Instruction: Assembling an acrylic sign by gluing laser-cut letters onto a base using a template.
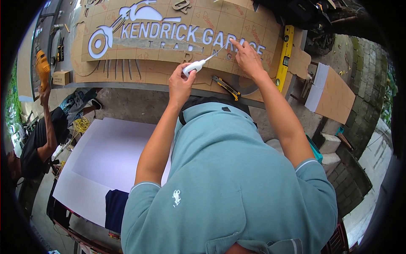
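left grip [179,84] around white bottle [193,68]

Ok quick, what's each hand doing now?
Left hand: closed around a small, white, needle-tipped plastic bottle.
Right hand: partly open, index finger stretched out, nothing seen held.

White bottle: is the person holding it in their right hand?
No, the left hand grips the white bottle, while the right hand extends a finger.

A hand could pass over the knife [226,87] between the left hand [181,86] and right hand [249,62], but the white bottle [193,67] and its needle [215,55] obstruct the gap's far side.
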`<state>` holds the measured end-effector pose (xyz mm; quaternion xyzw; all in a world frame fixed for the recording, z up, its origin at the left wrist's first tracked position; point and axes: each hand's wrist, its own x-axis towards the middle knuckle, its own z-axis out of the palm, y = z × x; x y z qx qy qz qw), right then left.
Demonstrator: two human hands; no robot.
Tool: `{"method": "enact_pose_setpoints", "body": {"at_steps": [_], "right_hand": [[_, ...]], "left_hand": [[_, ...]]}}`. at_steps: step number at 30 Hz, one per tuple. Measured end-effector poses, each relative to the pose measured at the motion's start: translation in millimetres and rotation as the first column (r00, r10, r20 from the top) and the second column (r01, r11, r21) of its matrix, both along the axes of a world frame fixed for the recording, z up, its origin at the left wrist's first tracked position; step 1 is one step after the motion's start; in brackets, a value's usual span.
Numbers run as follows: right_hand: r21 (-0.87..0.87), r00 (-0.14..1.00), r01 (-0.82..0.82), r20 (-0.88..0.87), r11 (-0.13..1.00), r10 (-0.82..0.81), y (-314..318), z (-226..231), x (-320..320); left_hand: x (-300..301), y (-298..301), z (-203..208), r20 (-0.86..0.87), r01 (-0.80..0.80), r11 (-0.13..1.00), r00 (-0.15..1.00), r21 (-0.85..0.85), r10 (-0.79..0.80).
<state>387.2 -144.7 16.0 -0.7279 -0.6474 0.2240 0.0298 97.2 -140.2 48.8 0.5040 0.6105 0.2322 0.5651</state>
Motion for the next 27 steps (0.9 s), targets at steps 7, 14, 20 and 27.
{"method": "enact_pose_setpoints", "body": {"at_steps": [7, 14, 20, 27], "right_hand": [[0.093, 0.985, 0.142, -0.116, 0.986, -0.131, -1.0, 6.5, 6.6], [0.138, 0.887, 0.375, -0.341, 0.917, -0.311, -74.7, 20.7, 13.4], [0.022, 0.871, 0.357, -0.369, 0.934, -0.324, -157.1, 9.5, -9.1], [0.019, 0.861, 0.355, -0.396, 0.935, -0.319, -160.2, 9.8, -23.3]], "left_hand": [[-21.1, -7.5, -6.6, 0.204, -0.059, 0.998, 0.977, 0.010, 0.056], [-31.3, -19.6, -18.6, 0.256, 0.100, 0.991, 0.964, -0.089, -0.074], [-12.1, -35.0, -36.7, -0.061, 0.426, 0.890, 0.905, 0.165, -0.422], [11.9, -34.3, -64.9, 0.092, 0.365, 0.925, 0.923, 0.107, -0.374]]}}
